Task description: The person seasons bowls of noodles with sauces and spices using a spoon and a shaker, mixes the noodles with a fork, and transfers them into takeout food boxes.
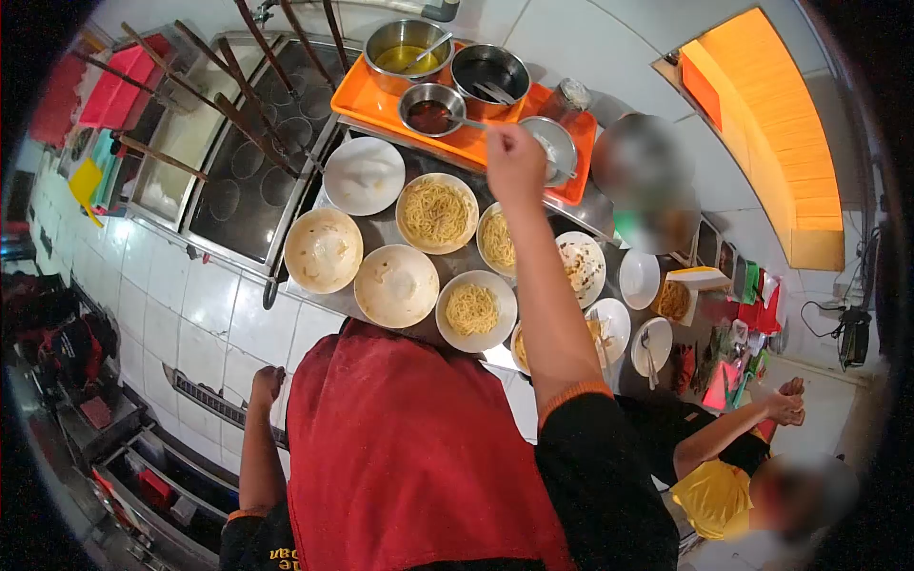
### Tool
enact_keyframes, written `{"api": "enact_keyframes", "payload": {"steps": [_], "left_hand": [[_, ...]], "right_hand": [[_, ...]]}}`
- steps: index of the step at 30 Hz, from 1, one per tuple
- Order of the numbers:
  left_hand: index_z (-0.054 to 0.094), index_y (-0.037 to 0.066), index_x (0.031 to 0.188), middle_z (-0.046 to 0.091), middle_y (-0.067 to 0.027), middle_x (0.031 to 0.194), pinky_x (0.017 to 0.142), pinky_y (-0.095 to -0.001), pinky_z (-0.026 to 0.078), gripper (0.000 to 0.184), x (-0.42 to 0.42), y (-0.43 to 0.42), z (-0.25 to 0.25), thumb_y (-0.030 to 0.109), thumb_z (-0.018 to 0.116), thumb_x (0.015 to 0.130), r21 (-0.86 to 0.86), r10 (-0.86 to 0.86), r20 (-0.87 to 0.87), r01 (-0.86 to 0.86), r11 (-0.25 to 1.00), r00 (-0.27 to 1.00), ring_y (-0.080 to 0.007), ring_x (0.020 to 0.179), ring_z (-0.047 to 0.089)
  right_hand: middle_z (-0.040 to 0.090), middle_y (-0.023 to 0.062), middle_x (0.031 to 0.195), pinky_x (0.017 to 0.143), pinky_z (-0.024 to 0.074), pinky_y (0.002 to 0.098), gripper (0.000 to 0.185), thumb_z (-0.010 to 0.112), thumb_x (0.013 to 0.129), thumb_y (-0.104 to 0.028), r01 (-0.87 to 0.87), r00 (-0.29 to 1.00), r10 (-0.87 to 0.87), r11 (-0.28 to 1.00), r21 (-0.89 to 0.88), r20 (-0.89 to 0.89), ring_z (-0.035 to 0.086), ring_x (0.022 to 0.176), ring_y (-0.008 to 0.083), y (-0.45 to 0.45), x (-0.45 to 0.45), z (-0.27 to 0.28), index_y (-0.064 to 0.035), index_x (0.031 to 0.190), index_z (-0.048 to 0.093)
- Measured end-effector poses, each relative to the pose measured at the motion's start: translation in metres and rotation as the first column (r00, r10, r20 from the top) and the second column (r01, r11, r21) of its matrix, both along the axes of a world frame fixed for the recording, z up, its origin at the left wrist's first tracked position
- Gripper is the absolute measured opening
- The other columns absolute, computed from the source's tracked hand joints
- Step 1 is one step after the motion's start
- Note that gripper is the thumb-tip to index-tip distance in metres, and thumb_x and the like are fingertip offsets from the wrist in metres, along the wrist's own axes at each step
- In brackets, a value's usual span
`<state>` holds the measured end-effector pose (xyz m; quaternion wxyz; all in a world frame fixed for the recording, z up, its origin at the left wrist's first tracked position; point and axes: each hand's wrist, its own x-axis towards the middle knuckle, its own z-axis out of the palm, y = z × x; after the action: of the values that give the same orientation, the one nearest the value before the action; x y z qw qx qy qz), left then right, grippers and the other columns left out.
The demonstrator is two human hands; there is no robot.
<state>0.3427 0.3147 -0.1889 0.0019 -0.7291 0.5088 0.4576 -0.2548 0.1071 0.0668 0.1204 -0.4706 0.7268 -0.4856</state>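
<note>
My right hand [519, 162] is closed over the orange tray, its fingers round the end of a metal spoon handle [468, 122]. That handle reaches into a small steel bowl of red-brown sauce [427, 116]. Just below my arm lie bowls of noodles [437, 213], another noodle bowl [472, 309] and a third [497, 240] partly hidden by my forearm. Left of them are a whitish bowl [324, 250] and another [398, 285], both with smears of seasoning inside. My left hand [268, 385] hangs low by my side, fingers curled, apparently with nothing in them.
The orange tray [347, 95] also carries a pot of yellow oil [407, 59], a pot of dark sauce [489, 81] and a grey bowl [549, 147]. Left stands a noodle boiler [252, 157] with upright handles. Used plates [581, 266] lie right; another person's hands [785, 404] are lower right.
</note>
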Motion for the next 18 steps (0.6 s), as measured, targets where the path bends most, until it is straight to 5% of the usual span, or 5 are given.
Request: {"api": "enact_keyframes", "payload": {"steps": [4, 7, 9, 11, 18], "left_hand": [[0.065, 0.001, 0.077, 0.066, -0.0107, 0.075, 0.068, -0.0346, 0.047, 0.03, -0.039, -0.013, 0.055, 0.026, 0.057, 0.093, -0.012, 0.08, -0.195, -0.084, 0.996, 0.977, -0.0207, 0.072, 0.062], [0.062, 0.006, 0.095, 0.068, -0.007, 0.108, 0.085, -0.031, 0.046, 0.015, -0.103, -0.038, 0.135, 0.02, 0.058, 0.095, 0.091, 0.266, -0.45, -0.253, 0.963, 0.852, -0.0152, 0.096, 0.059], [0.061, 0.007, 0.099, 0.066, -0.0075, 0.118, 0.09, -0.0309, 0.045, 0.01, -0.138, -0.056, 0.174, 0.015, 0.058, 0.094, 0.074, 0.177, -0.593, -0.165, 0.983, 0.785, -0.0171, 0.104, 0.059], [0.061, 0.006, 0.099, 0.064, -0.0078, 0.122, 0.092, -0.0301, 0.045, 0.01, -0.174, -0.074, 0.201, 0.014, 0.057, 0.095, 0.136, 0.181, -0.694, -0.12, 0.983, 0.697, -0.0161, 0.106, 0.058], [0.048, 0.003, 0.139, 0.052, -0.0126, 0.139, 0.111, -0.0369, 0.034, 0.051, -0.295, -0.094, 0.186, 0.031, 0.057, 0.097, 0.181, -0.359, -0.766, 0.714, 0.676, 0.533, -0.0223, 0.129, 0.048]], "right_hand": [[0.07, 0.017, 0.086, 0.073, 0.0525, 0.0413, 0.026, 0.062, 0.091, -0.028, -0.146, 0.96, 0.197, 0.959, 0.243, -0.201, 0.068, 0.081, 0.0347, -0.018, 0.004, -0.024, -0.0036, 0.092, 0.069], [0.07, 0.0174, 0.086, 0.075, 0.0515, 0.044, 0.029, 0.057, 0.093, -0.03, -0.197, 0.966, 0.237, 0.934, 0.297, -0.105, 0.067, 0.081, 0.0365, 0.031, -0.008, -0.002, -0.0038, 0.091, 0.07], [0.07, 0.0173, 0.085, 0.076, 0.0504, 0.0469, 0.026, 0.057, 0.092, -0.026, -0.358, 0.934, 0.29, 0.759, 0.544, 0.211, 0.066, 0.08, 0.0379, 0.084, -0.026, -0.01, -0.004, 0.088, 0.07], [0.069, 0.0186, 0.084, 0.073, 0.05, 0.0465, 0.022, 0.059, 0.09, -0.022, -0.187, 0.939, 0.344, 0.528, 0.829, -0.007, 0.066, 0.078, 0.0375, 0.152, -0.022, -0.027, -0.0017, 0.086, 0.068], [0.066, 0.0225, 0.088, 0.08, 0.0471, 0.0517, 0.023, 0.057, 0.089, -0.015, -0.03, 0.861, 0.393, 0.671, 0.741, -0.321, 0.061, 0.09, 0.0409, 0.236, -0.007, -0.1, -0.0015, 0.108, 0.06]]}}
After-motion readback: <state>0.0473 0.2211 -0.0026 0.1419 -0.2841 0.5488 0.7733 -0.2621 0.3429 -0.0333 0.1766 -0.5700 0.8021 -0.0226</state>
